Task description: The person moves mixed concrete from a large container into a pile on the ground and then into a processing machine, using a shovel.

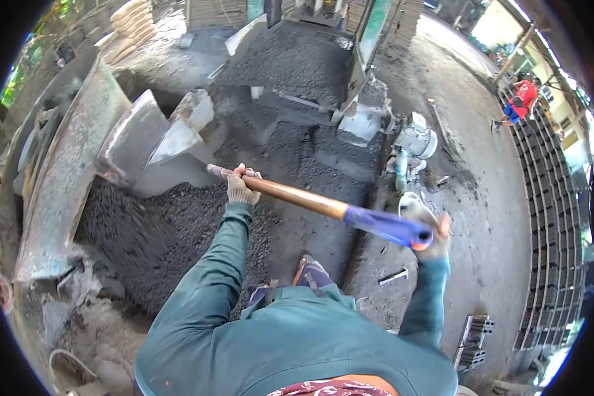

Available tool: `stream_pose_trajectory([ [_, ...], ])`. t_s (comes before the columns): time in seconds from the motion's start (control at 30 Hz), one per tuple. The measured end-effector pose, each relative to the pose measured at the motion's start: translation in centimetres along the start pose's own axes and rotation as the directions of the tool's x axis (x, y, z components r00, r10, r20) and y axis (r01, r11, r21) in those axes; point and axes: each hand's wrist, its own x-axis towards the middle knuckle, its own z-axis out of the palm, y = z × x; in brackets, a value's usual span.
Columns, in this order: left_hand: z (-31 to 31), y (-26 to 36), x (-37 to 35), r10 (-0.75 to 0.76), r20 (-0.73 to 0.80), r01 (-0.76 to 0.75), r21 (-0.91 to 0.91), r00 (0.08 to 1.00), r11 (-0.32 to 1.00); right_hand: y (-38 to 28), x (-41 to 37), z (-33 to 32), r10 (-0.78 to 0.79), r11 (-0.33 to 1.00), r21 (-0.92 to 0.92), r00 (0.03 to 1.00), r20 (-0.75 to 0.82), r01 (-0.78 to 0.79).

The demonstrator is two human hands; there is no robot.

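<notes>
A shovel [300, 197] with a wooden shaft and a blue handle slants across in front of me. My left hand [244, 187], in a pale knit glove, is wrapped round the lower shaft. At the blue handle end, my right hand [437, 239] is closed on the grip, partly hidden and smeared by motion. Past my left hand, the shaft runs to a grey metal blade [171, 177] over a heap of dark, wet-looking aggregate [145, 231]. Some of that material is blurred by motion.
Upright metal plates [72, 165] border the heap on the left. Ahead is a machine bed [290, 59] loaded with dark mix. An electric motor [417, 140] and a hammer [394, 276] are to the right. Racked blocks [548, 231] line the far right, near a person in red [525, 96].
</notes>
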Motion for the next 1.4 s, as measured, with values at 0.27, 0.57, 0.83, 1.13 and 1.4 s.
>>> stream_pose_trajectory([
  [0.27, 7.2, -11.8, -0.6, -0.341, 0.550, 0.307, 0.156, 0.762, 0.939, 12.4, -13.3, -13.8, -0.092, 0.954, -0.261, 0.684, -0.724, -0.148],
  [0.57, 14.3, -21.7, 4.0, -0.635, 0.133, 0.509, 0.486, 0.761, 0.711, 12.8, -13.5, -8.8, 0.077, 0.990, 0.120, 0.437, -0.896, 0.073],
  [0.83, 22.1, -16.2, 17.9, -0.714, 0.142, 0.560, 0.524, 0.686, 0.642, 15.1, 1.1, -1.9, -0.162, 0.982, -0.122, 0.304, -0.939, 0.145],
  [1.13, 37.5, -12.4, 42.7, -0.532, 0.346, 0.166, 0.699, 0.772, 0.695, 13.9, 31.1, 6.1, -0.398, 0.917, -0.375, 0.412, -0.820, 0.138],
  [1.4, 27.2, -13.3, 24.7, -0.914, 0.097, 0.702, 0.611, 0.393, 0.367, 22.6, 10.8, 2.6, -0.202, 0.971, -0.225, -0.231, -0.952, 0.079],
])
